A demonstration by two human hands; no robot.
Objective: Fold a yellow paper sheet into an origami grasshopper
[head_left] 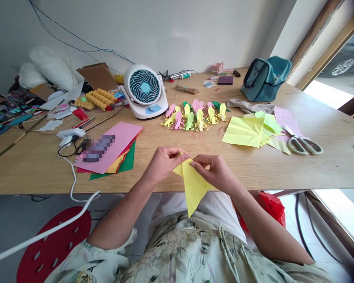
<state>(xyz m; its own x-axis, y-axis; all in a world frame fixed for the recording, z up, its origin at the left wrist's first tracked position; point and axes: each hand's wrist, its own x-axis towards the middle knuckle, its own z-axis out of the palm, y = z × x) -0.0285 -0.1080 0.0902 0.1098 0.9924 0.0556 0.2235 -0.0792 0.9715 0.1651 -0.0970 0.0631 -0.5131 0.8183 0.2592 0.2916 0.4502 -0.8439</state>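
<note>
To the left of the fan (144,92) and nearer the person, a stack of coloured sheets (122,147) lies on the table (32,169). A white cable (73,179) trails off the edge beside it. I judge that an arm catching the cable could drag things off the table.

Straight in front of the fan, at the near table edge, the left hand (162,163) is closed on the upper left corner of a yellow paper (193,188), thumb and fingers pinched together. The paper is folded to a long point that hangs below the table edge over the lap, unsupported. The right hand (216,173), in front of the fan and slightly to its right, pinches the top edge as well.

With nothing flat beneath the paper, a crease pressed here may run crooked. An uneven pull between the two grips could also tear the thin sheet at the fold.

Just right of the fan stands a row of small folded figures (194,114). Farther right lie creased yellow sheets (246,131) and scissors (302,144). If the fan is running, its draught could scatter these light pieces, but I cannot tell whether it turns.
</note>
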